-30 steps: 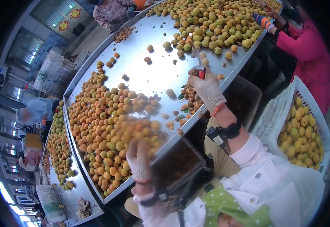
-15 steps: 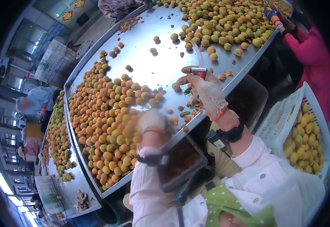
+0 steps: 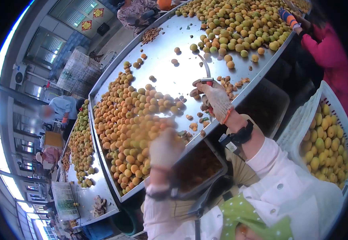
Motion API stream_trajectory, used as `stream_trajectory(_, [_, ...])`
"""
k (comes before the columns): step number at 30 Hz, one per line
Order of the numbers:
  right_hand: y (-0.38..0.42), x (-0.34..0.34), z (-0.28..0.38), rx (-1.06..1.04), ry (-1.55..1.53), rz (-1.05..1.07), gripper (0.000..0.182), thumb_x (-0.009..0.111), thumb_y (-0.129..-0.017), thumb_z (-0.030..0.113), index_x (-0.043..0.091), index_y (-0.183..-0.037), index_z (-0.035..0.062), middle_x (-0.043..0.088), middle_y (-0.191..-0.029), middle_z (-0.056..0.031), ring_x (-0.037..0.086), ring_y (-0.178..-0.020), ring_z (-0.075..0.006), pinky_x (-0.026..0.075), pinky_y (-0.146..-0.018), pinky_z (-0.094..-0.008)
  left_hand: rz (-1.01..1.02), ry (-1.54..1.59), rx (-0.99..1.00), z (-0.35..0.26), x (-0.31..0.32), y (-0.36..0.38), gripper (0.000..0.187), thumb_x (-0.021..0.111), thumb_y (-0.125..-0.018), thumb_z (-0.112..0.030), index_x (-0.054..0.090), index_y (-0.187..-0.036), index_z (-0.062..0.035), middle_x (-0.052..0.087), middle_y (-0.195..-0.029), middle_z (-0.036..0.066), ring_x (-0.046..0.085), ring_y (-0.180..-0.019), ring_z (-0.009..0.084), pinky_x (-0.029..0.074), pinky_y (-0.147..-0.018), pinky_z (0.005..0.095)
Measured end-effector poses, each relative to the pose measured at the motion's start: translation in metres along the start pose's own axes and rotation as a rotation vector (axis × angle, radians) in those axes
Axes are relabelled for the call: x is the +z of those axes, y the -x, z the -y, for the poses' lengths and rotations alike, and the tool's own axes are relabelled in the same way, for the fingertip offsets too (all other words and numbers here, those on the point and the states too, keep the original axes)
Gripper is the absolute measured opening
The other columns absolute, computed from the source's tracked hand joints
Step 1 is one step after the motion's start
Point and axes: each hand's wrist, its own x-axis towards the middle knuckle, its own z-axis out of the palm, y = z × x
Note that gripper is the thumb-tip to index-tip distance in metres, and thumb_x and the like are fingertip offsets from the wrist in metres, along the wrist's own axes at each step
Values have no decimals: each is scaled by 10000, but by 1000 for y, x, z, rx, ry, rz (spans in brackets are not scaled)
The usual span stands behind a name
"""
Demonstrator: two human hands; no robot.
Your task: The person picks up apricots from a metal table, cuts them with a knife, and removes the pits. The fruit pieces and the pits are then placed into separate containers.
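My right hand (image 3: 216,96), in a pale knit glove, is closed around a red-handled sickle (image 3: 207,80). Its metal collar shows above the fingers, and a thin curved blade reaches away over the metal table. My left hand (image 3: 166,150), also gloved, is smeared by motion at the near edge of a heap of apricots (image 3: 130,120); its fingers cannot be made out. Close to my right hand lie brown, shrivelled fruit pieces (image 3: 228,86) and some bits of leaf.
The metal table (image 3: 174,86) has a raised rim. More apricots (image 3: 238,30) cover its far end, beside a co-worker in a pink sleeve (image 3: 322,52). Dark bins (image 3: 200,168) sit below the near edge. A white crate of yellow fruit (image 3: 324,140) stands at my right.
My left hand has moved slightly towards me, remaining blurred. The right hand still grips the sickle, near the brown pieces. The whole view has shifted a little.
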Motion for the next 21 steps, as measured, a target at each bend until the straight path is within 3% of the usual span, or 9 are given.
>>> stream_trajectory(2, [-3,-4,-4,25,90,55,198,654,-894,249,647,-968,66,592,-679,8,441,-489,-36,410,-406,-214,153,-12,25,10,-6,36,372,748,-740,-365,658,-963,-81,693,-904,155,680,-769,324,544,-688,396])
stream_trajectory(4, [3,3,-2,47,109,80,210,651,-898,265,640,-947,61,620,-707,-4,470,-502,-54,423,-414,-213,115,41,131,28,-5,58,320,724,-798,-324,663,-981,-69,697,-892,143,689,-748,281,547,-674,367])
stream_trajectory(7, [17,18,2,81,173,96,251,626,-910,301,637,-986,61,659,-769,-31,527,-529,-94,443,-442,-238,-152,114,-65,72,5,49,200,678,-866,-189,678,-997,-38,698,-844,121,674,-716,174,535,-666,298])
stream_trajectory(8, [15,18,-5,83,174,92,251,626,-910,301,637,-986,61,659,-769,-31,527,-529,-94,443,-442,-238,-273,107,188,111,17,32,192,610,-891,-239,669,-990,-86,668,-833,134,648,-714,321,514,-620,414])
stream_trajectory(9, [9,16,-15,106,226,146,271,616,-915,312,630,-1010,58,660,-774,-35,534,-535,-98,451,-453,-245,-286,161,-53,106,9,13,189,609,-883,-232,673,-954,-70,659,-792,166,644,-718,339,515,-653,420])
stream_trajectory(12, [6,20,-23,164,328,164,357,603,-918,349,588,-1083,33,657,-778,-59,546,-550,-116,455,-480,-264,-407,11,-147,145,22,-63,262,559,-888,-297,692,-898,-72,675,-835,176,659,-760,358,521,-678,430])
stream_trajectory(16, [-1,19,-32,130,344,173,362,600,-916,335,570,-1103,26,642,-811,-78,549,-581,-122,453,-485,-270,138,-477,-438,125,12,-139,478,516,-864,-518,720,-1040,-123,693,-1072,141,655,-1005,310,514,-834,399])
stream_trajectory(17, [-1,20,-32,133,333,176,368,597,-917,337,569,-1108,24,628,-814,-75,551,-588,-127,457,-489,-276,127,-447,-465,136,25,-153,520,627,-772,-535,714,-1057,-109,685,-1075,158,648,-1025,308,509,-866,410])
stream_trajectory(21, [3,23,-21,152,381,190,384,591,-920,344,564,-1123,19,602,-830,-67,563,-618,-130,472,-513,-282,262,-464,-344,128,30,-161,514,670,-742,-454,671,-1120,-106,687,-1033,183,657,-992,325,520,-844,417])
